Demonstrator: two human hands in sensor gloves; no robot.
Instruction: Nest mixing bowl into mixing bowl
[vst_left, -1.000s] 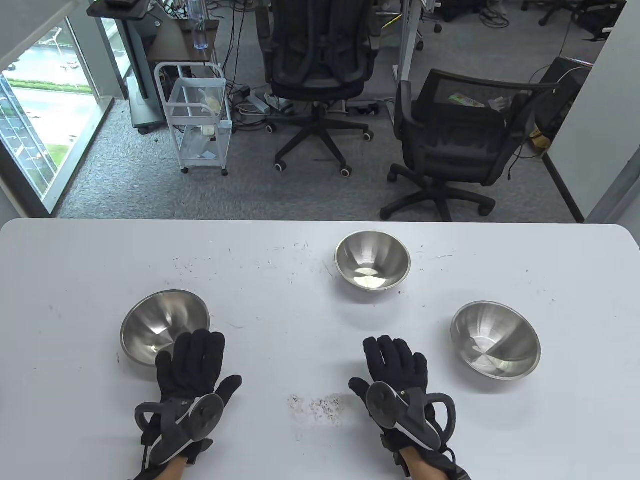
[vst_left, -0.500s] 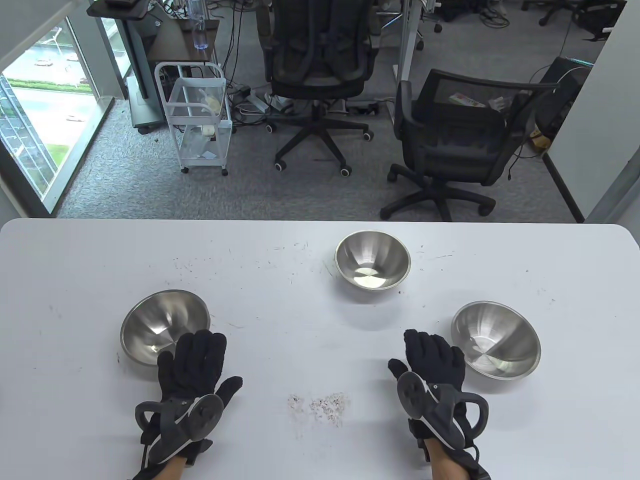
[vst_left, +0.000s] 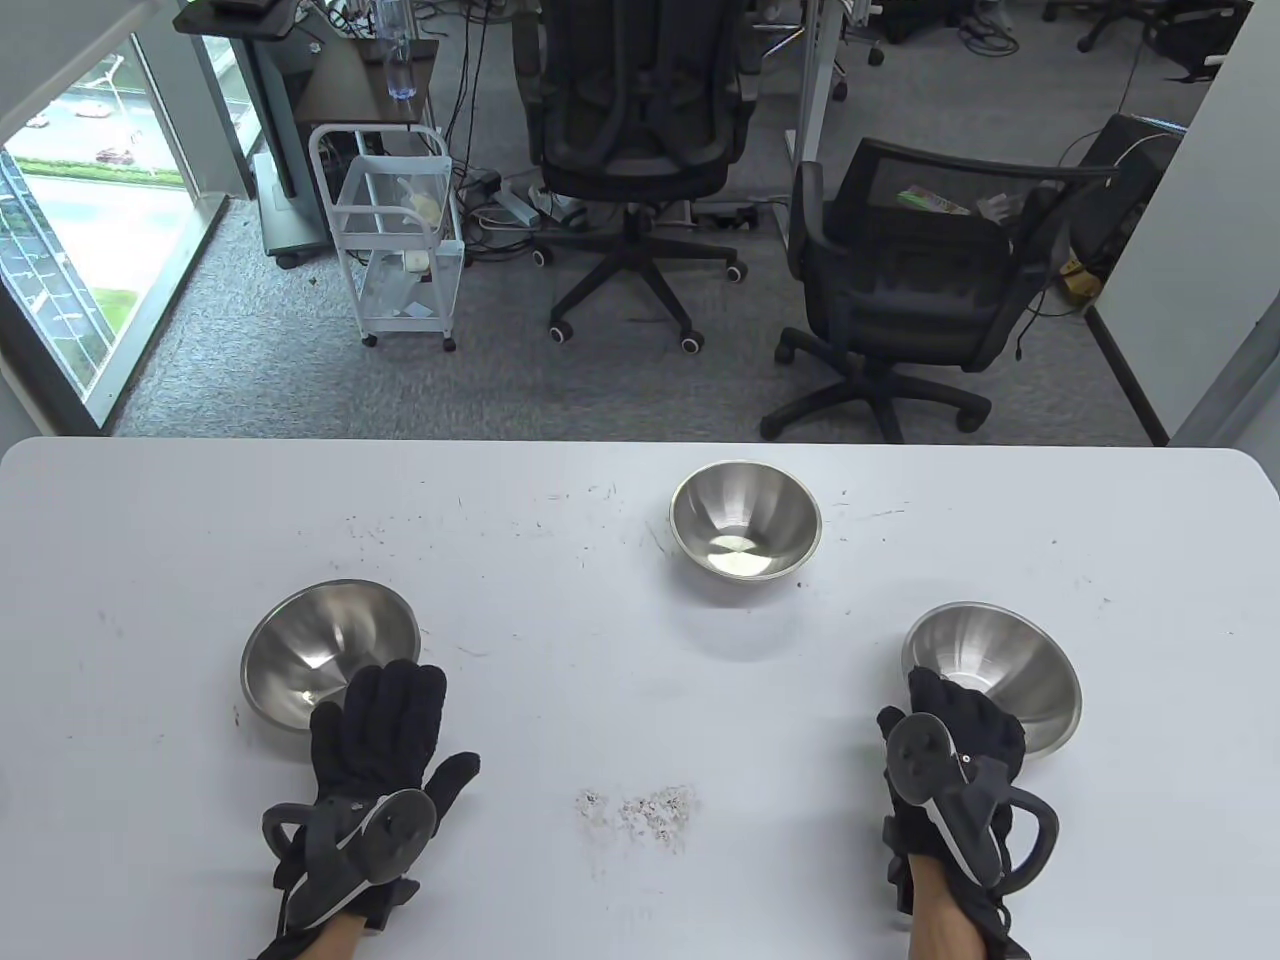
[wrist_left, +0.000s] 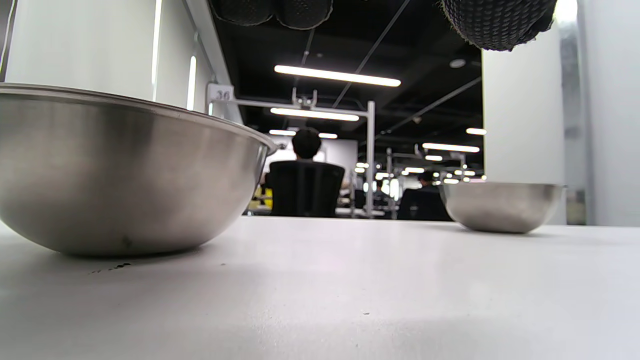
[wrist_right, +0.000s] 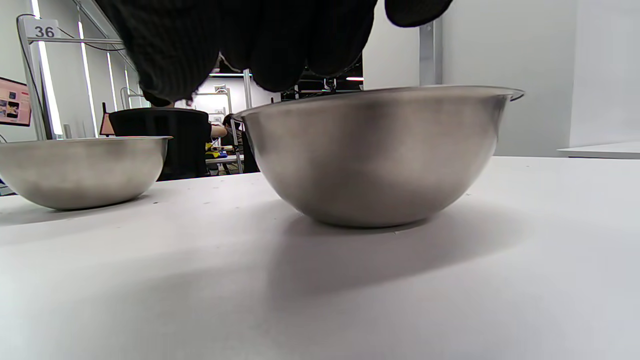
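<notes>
Three steel mixing bowls stand upright and apart on the white table (vst_left: 560, 620). One is at the left (vst_left: 325, 635), one at the back middle (vst_left: 745, 520), one at the right (vst_left: 1005, 665). My left hand (vst_left: 420, 715) lies open with fingers spread at the near side of the left bowl (wrist_left: 120, 170), holding nothing. My right hand (vst_left: 925, 705) is open at the near rim of the right bowl (wrist_right: 375, 150). Its fingers (wrist_right: 240, 40) hang just above that rim, and no grip shows. The back bowl shows in both wrist views (wrist_left: 500, 205) (wrist_right: 80, 167).
A patch of dark crumbs (vst_left: 640, 810) lies on the table between my hands. Two office chairs (vst_left: 640, 130) (vst_left: 900, 290) and a white cart (vst_left: 395, 230) stand on the floor beyond the table's far edge.
My right hand has moved to the right across the table, from the middle front to the near rim of the right bowl. My left hand has barely moved. The bowls have not moved.
</notes>
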